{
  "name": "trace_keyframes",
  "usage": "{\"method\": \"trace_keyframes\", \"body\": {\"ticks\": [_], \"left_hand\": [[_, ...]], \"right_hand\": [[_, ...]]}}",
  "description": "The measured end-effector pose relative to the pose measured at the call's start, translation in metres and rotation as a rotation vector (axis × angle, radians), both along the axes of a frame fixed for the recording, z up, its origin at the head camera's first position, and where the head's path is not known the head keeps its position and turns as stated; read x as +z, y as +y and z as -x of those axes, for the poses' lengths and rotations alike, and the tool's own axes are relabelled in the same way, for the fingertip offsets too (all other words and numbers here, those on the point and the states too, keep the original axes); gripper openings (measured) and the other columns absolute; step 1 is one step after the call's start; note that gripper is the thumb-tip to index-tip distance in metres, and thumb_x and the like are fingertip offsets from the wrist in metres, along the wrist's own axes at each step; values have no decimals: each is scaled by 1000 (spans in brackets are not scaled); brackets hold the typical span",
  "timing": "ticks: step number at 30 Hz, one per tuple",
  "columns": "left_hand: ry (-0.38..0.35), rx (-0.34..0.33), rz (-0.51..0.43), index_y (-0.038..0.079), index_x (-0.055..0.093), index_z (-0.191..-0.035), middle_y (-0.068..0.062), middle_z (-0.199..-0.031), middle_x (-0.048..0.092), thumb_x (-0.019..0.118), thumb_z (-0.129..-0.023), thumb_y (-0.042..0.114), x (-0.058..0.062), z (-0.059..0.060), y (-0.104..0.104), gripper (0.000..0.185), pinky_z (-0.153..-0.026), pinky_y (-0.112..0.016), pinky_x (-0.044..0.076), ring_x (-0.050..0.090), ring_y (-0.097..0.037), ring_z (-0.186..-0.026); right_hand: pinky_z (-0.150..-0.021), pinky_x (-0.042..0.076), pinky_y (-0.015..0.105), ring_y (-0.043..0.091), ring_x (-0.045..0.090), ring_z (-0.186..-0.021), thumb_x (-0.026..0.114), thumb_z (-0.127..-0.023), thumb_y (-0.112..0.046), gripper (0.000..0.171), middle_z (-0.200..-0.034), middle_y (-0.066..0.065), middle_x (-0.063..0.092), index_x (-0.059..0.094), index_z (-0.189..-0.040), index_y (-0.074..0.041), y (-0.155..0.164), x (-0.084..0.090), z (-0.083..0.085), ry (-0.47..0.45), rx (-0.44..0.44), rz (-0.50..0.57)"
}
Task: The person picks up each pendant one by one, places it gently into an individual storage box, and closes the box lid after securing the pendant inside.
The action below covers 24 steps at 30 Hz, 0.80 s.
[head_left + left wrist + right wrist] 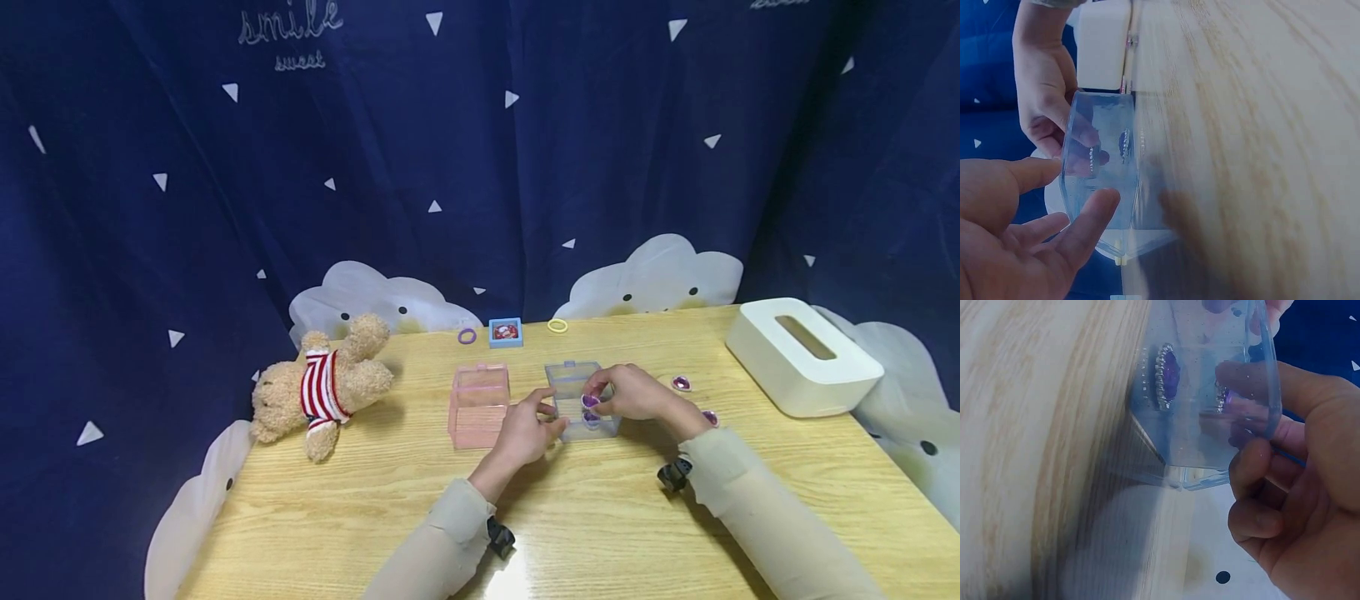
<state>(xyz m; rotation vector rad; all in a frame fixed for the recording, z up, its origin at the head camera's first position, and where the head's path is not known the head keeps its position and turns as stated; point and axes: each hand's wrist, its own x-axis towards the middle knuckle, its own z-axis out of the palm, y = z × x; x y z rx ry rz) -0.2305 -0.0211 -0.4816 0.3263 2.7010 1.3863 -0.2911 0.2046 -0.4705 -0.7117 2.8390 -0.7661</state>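
A clear bluish box [570, 379] stands open at the middle of the wooden table [600, 517]. My left hand [551, 412] rests against its left wall with fairly straight fingers [1094, 215]. My right hand [596, 400] reaches into the box from the right and pinches a purple gem [591, 402] between thumb and fingertips. In the right wrist view, that gem [1222, 400] glints at my fingertip behind the box wall. A second purple gem [1166, 375] lies on the box floor. The left wrist view shows the box [1100, 175] with my right hand's fingers [1088, 137] inside it.
A pink box [480, 404] stands just left of the clear one. Two more purple gems [681, 382] [709, 417] lie to the right. A white tissue box [802, 354], a teddy bear [318, 392], a small blue case [505, 332] and two hair rings [467, 336] [557, 326] are around.
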Motion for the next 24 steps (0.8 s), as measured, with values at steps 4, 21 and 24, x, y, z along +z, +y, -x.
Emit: {"method": "trace_keyframes", "body": {"ticks": [4, 21, 24], "left_hand": [[-2, 2, 3, 11, 54, -142, -11, -112, 74, 74, -91, 24, 0, 0, 0, 57, -65, -23, 55, 73, -17, -84], [3, 2, 9, 10, 55, -141, -14, -114, 73, 75, -90, 22, 2, 0, 0, 56, -68, -24, 57, 75, -20, -87], [6, 3, 4, 10, 56, -140, -14, -115, 73, 75, -89, 21, 5, -1, -1, 55, -69, -23, 57, 75, -20, -87]], "right_hand": [[-79, 52, 37, 21, 67, -92, 83, -77, -17, 24, -93, -5, 74, 75, -100, -17, -2, 1, -1, -6, -18, -12], [-78, 53, 36, 21, 67, -92, 82, -76, -15, 31, -94, -3, 73, 74, -106, -13, 4, 4, -2, 12, 0, 5], [-77, 52, 35, 22, 67, -92, 80, -78, -15, 31, -95, -2, 74, 74, -108, -11, 7, 8, -2, 16, 9, 27]]}}
